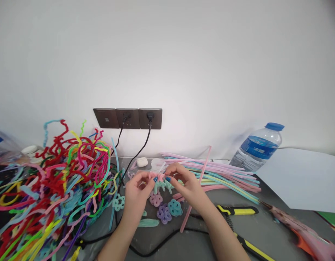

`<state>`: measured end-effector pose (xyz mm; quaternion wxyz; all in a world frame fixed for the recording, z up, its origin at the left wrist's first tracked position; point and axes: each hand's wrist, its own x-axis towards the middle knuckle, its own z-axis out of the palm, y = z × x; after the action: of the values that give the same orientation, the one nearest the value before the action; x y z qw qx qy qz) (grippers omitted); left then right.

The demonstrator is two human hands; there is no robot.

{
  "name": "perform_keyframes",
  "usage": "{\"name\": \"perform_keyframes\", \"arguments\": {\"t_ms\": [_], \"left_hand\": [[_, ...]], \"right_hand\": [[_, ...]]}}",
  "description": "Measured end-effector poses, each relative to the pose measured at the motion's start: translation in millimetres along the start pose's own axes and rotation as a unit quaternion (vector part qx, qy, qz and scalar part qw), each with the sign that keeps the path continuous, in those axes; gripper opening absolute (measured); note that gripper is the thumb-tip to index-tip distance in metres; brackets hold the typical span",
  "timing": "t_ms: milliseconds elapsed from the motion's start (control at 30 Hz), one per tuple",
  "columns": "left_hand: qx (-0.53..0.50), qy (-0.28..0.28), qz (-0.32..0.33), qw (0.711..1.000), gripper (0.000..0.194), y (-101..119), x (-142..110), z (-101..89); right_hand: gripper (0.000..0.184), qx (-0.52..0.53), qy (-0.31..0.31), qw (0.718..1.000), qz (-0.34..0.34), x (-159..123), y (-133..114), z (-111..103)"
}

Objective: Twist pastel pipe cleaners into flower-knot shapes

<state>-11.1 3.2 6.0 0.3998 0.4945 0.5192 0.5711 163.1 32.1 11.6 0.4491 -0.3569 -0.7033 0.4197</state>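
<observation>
A small coiled piece of pink pipe cleaner (159, 177) is pinched between the fingertips of both hands above the table. My left hand (139, 188) holds its left end, thumb and forefinger closed. At the other end, my right hand (185, 183) is closed on it the same way. Mint-green pipe cleaner pieces (163, 185) show just below the fingertips; whether they join the pink piece I cannot tell. Under the hands lie looped flowers: a pink one (156, 198), a purple one (164, 213), a blue one (175, 207) and a mint one (119, 202).
A big tangle of coloured pipe cleaners (66, 181) covers the left. Straight pastel pipe cleaners (224, 174) lie behind my right hand. On the right are yellow-black pliers (242, 210), a pink glue gun (300, 230), a water bottle (258, 146) and white paper (303, 177). Black cables (145, 143) run from wall sockets (128, 118).
</observation>
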Motion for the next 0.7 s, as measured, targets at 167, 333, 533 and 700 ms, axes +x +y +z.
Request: {"name": "perform_keyframes", "arguments": {"t_ms": [167,333,533,700], "left_hand": [[0.032,0.002,0.043,0.999,0.009,1.1,-0.2,-2.0],[-0.024,-0.023,0.057,0.998,0.009,-2.1,-1.2,-0.4],[-0.061,-0.031,0.011,0.998,0.022,-3.2,-2.1,0.9],[-0.052,-0.015,0.031,0.998,0.012,-2.7,1.5,-1.8]], "right_hand": [[0.003,-0.008,-0.021,0.999,0.025,-1.1,-3.1,1.3],[0.006,0.046,-0.016,0.998,0.051,-1.3,-0.4,2.6],[0.005,0.095,0.009,0.993,0.068,1.6,3.5,2.0],[0.011,0.11,0.033,0.991,0.073,3.4,4.4,1.9]]}}
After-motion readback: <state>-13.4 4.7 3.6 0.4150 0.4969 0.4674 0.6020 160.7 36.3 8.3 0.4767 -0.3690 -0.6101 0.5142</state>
